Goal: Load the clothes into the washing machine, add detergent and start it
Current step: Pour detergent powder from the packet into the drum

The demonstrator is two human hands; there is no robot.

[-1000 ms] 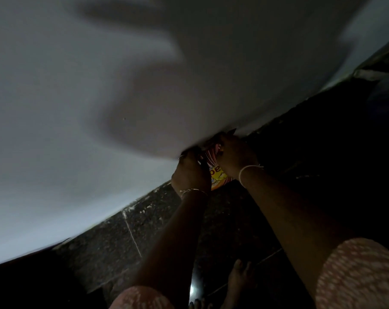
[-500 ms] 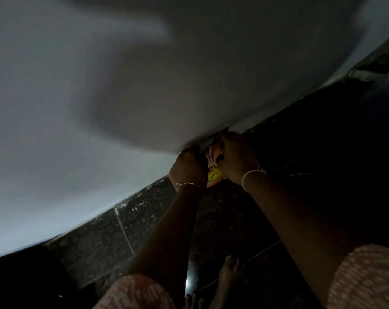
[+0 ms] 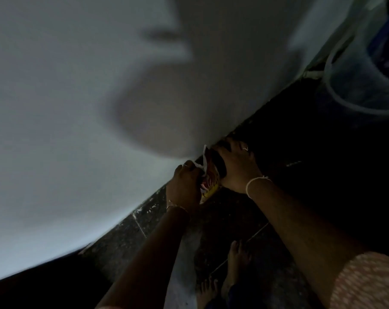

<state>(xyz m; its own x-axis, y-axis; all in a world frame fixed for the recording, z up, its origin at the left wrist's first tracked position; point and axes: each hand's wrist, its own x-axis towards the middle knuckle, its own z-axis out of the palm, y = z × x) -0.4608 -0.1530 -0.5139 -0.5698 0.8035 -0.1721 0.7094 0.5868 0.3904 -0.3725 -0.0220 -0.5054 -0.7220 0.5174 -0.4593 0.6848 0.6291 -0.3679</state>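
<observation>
A small detergent packet (image 3: 209, 186), yellow and red with a white torn top, sits between both hands low against a white wall. My left hand (image 3: 184, 186) grips its left side and the torn white flap. Closed around the packet's right side is my right hand (image 3: 236, 168), with a white thread on the wrist. The scene is dim and the packet is mostly hidden by the fingers. No washing machine or clothes can be made out clearly.
A white wall (image 3: 77, 130) fills the upper left. Dark tiled floor (image 3: 131, 228) runs below it. A pale bucket-like container (image 3: 363, 85) stands at the upper right. My bare feet (image 3: 233, 268) are on the floor below the hands.
The view has shifted so the container at the upper right shows. The packet's top now shows a torn white flap pulled up by my left hand; both hands stay on the packet.
</observation>
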